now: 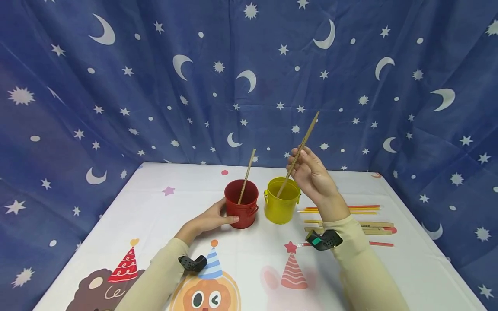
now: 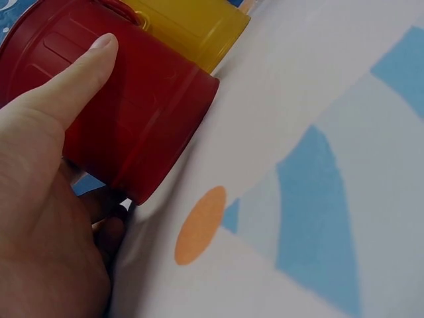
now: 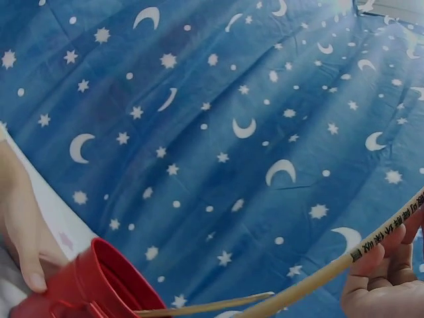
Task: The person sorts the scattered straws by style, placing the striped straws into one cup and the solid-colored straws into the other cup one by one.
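A small red metal bucket (image 1: 242,214) stands on the table with a thin wooden stick (image 1: 247,177) leaning up out of it. My left hand (image 1: 212,218) holds this bucket from the left, thumb along its front and fingers partly hidden behind. To its right is a yellow bucket (image 1: 281,211). Above that, my right hand (image 1: 313,175) pinches a wooden chopstick (image 1: 305,138), tilted, its lower end at the mouth of the yellow bucket. Dark printed characters mark the chopstick (image 3: 391,228) in the right wrist view.
Right of the yellow bucket lie thin red, orange and yellow sticks (image 1: 362,209), flat wooden pieces (image 1: 375,228) and a red-handled stick (image 1: 381,244), partly behind my right forearm. A printed white cloth (image 1: 249,276) covers the table. A blue star-and-moon curtain (image 1: 249,108) hangs behind.
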{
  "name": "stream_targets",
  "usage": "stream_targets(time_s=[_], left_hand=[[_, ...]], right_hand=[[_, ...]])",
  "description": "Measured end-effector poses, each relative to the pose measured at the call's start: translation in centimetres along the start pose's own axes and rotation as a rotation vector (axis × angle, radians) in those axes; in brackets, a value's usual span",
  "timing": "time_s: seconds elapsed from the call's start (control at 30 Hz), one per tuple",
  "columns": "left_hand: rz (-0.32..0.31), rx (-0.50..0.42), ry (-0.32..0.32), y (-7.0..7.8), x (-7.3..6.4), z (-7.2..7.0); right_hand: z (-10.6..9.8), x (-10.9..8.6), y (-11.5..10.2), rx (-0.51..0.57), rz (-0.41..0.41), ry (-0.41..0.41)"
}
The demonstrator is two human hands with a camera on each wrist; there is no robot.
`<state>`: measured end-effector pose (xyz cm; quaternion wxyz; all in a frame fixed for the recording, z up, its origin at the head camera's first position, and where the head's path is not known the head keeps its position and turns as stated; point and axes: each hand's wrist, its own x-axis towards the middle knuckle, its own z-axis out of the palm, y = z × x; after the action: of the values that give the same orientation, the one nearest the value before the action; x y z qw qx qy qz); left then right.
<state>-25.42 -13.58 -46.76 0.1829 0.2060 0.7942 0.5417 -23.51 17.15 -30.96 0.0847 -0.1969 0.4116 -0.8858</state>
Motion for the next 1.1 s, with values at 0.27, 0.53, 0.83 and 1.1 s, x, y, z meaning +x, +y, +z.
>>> stream_targets(time_s=[0.27,0.53,0.83,1.1], left_hand=[[-0.009,0.007,0.002,-0.1,-0.1,-0.1],[-0.006,0.002,-0.005,-0.3,0.0,0.0],[0.000,0.006,0.003,0.0,0.0,0.2],[-0.004,0.030,0.017,-0.1,0.0,0.0]], right_hand=[[0.7,2.2,2.1,-0.005,0.048,0.110],[1.4,3.8,4.6,-0.062,0.033,0.236],[1.5,4.8,6.5,-0.145,0.082,0.328],[1.7,5.3,8.2,-0.216,0.105,0.371]])
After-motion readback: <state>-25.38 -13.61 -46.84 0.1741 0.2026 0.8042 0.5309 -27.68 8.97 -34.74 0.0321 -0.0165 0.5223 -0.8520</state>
